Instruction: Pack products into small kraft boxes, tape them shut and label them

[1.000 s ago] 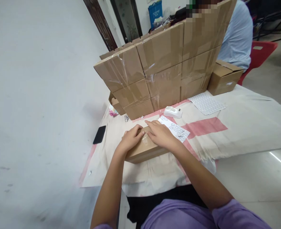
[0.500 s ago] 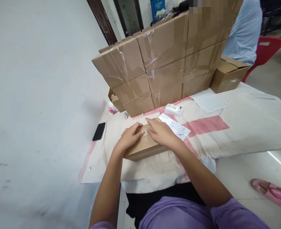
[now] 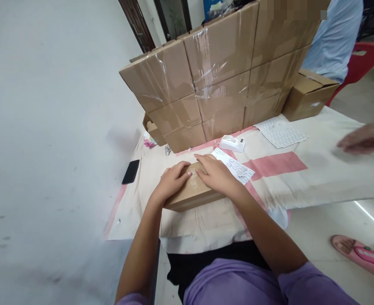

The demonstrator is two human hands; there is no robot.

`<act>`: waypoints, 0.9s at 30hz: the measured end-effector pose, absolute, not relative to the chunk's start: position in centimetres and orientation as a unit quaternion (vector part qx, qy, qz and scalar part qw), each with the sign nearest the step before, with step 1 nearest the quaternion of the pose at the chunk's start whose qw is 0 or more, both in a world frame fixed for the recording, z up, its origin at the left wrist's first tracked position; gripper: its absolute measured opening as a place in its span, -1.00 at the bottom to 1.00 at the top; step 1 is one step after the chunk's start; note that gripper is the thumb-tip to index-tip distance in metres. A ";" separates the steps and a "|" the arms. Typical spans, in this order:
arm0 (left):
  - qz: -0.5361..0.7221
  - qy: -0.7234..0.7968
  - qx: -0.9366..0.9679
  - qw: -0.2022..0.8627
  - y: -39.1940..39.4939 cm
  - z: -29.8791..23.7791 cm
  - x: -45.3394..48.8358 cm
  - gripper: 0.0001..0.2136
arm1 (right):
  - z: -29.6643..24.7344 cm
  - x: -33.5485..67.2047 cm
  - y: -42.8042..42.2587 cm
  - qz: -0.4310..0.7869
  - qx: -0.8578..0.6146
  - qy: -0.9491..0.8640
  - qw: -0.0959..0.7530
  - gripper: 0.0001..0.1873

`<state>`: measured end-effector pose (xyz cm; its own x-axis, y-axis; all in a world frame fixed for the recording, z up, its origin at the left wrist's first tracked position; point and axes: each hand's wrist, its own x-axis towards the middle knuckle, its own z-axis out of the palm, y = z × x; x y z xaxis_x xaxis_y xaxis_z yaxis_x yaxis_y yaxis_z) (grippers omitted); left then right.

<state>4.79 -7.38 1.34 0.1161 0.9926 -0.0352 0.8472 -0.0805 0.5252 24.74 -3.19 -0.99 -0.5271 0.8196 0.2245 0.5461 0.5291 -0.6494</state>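
A small closed cardboard box [image 3: 189, 198] lies flat on the cloth-covered table in front of me. My left hand [image 3: 173, 180] grips the left part of its top, fingers over the far edge and thumb on the top face. On the right part of the same box, my right hand [image 3: 217, 174] holds on in a like way, its thumb close to the left one. A strip of clear tape [image 3: 193, 180] shows between the thumbs. Just past my right hand lies a white sticker sheet [image 3: 234, 164] with printed outlines. The hands partly hide the box's far edge.
A wall of taped cartons [image 3: 221, 72] stands behind the box. A white tape dispenser [image 3: 233, 143], a patterned sheet [image 3: 280, 132], a black phone [image 3: 131, 172] and another carton [image 3: 310, 95] are on the table. Another person's hand [image 3: 364, 137] reaches in from the right.
Another person's hand has come into view over the table at the right. The view has shifted slightly. My hands keep their place on the box.
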 end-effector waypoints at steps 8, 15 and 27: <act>0.158 0.640 0.725 0.201 -7.9 1.2 4.6 -0.57 | -1.4 24.9 -3.4 0.335 -0.418 -0.760 0.369 -0.57; 0.219 0.625 0.727 0.181 -8.4 0.8 3.9 -0.75 | -2.9 27.1 -5.5 0.347 -0.384 -0.744 0.422 -0.59; 0.256 0.685 0.651 0.205 -10.0 -0.3 -1.8 -0.61 | -11.2 32.5 -1.0 0.132 -0.622 -0.754 0.166 -0.33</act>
<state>-1.85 -9.96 -0.32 -0.0683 0.9963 0.0527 0.7869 0.0214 0.6167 32.47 -1.02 -11.23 -0.1713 0.9814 0.0867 0.8937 0.1918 -0.4056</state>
